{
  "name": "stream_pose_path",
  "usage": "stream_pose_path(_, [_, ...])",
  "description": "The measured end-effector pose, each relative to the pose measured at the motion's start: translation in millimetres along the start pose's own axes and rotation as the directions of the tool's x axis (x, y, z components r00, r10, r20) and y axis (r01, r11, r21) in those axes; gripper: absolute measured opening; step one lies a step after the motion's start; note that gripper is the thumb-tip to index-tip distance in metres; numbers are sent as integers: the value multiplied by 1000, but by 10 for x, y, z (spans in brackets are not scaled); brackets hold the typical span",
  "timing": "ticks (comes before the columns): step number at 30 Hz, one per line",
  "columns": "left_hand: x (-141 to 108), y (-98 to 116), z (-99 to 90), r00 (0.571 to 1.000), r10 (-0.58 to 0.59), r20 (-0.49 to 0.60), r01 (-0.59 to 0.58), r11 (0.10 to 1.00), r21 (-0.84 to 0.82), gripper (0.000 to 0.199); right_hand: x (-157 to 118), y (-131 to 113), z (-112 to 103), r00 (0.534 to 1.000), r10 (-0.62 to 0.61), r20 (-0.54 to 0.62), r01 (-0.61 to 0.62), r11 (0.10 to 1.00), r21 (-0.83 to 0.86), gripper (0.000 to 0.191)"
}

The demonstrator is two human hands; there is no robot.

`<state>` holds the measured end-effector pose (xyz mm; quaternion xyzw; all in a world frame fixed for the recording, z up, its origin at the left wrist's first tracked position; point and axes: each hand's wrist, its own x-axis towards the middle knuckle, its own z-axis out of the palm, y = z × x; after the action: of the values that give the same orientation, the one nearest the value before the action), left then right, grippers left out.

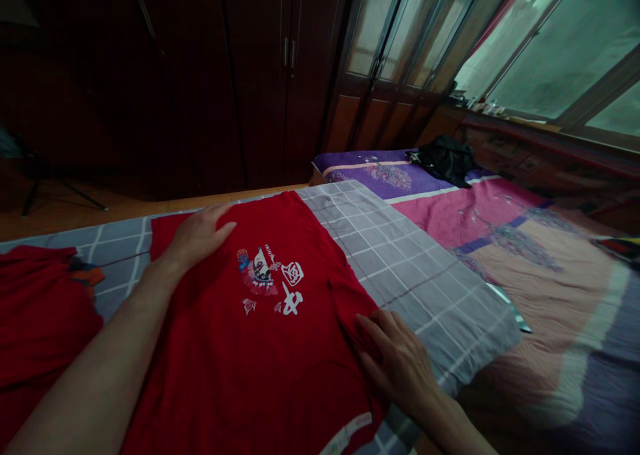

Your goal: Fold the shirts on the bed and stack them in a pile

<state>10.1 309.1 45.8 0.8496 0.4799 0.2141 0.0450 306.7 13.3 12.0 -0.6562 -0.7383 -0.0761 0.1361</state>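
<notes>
A red T-shirt (215,355) lies spread over a grey checked cloth (415,262), its white lettering and a colourful printed figure facing up. Flat across the shirt's far left part rests my left hand (203,235), fingers stretched out and thumb apart. At the right edge my right hand (397,355) has its fingers curled over the sleeve, pinching the fabric; part of the grip is hidden under the fingers. A pale strip shows at the shirt's near edge.
More red clothing (40,315) lies at the left. To the right is a bed with a colourful quilt (530,275), a black bag-like item (445,158) on it. Dark wardrobes (260,75) line the back, and tripod-like legs (65,188) stand on the floor at far left.
</notes>
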Motion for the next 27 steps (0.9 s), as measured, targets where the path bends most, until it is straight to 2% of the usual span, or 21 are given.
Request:
stream_pose_path(2, [-71, 585, -15, 981, 194, 22, -190, 973, -128, 48, -87, 48, -7, 999, -14, -38, 14, 1000, 7, 30])
stream_pose_path(3, [-139, 866, 26, 946, 320, 51, -306, 933, -190, 46, -128, 72, -9, 998, -16, -55, 17, 1000, 9, 27])
stream_pose_path(5, [-321, 1330, 191, 824, 556, 108, -512, 813, -277, 42, -198, 115, -18, 995, -28, -98, 29, 999, 18, 22])
stream_pose_path(7, [-514, 1615, 406, 712, 680, 174, -619, 725, -303, 42, -251, 150, -35, 988, -48, -150, 54, 998, 34, 19])
stream_pose_path(8, [-597, 1690, 507, 673, 711, 205, -643, 699, -314, 44, -269, 162, -45, 982, -57, -182, 65, 997, 40, 18])
stream_pose_path(9, [-665, 1728, 592, 648, 725, 234, -652, 687, -320, 46, -283, 172, -54, 975, -61, -214, 72, 997, 42, 18])
stream_pose_path(11, [-750, 1733, 703, 630, 727, 272, -647, 686, -333, 50, -300, 184, -64, 965, -54, -258, 66, 997, 38, 17])
stream_pose_path(16, [-797, 1714, 768, 644, 720, 258, -633, 691, -348, 51, -324, 232, -33, 975, -21, -222, 28, 999, 29, 20])
stream_pose_path(21, [-830, 1746, 832, 651, 720, 238, -640, 690, -337, 47, -363, 308, -5, 952, 19, -307, -10, 1000, 28, 14])
stream_pose_path(25, [-830, 1727, 854, 650, 714, 261, -630, 698, -340, 49, -370, 349, 2, 984, 4, -179, -2, 1000, 12, 29])
stream_pose_path(27, [-826, 1720, 851, 649, 714, 263, -630, 698, -341, 50, -367, 373, 4, 988, -9, -153, 11, 1000, 11, 29])
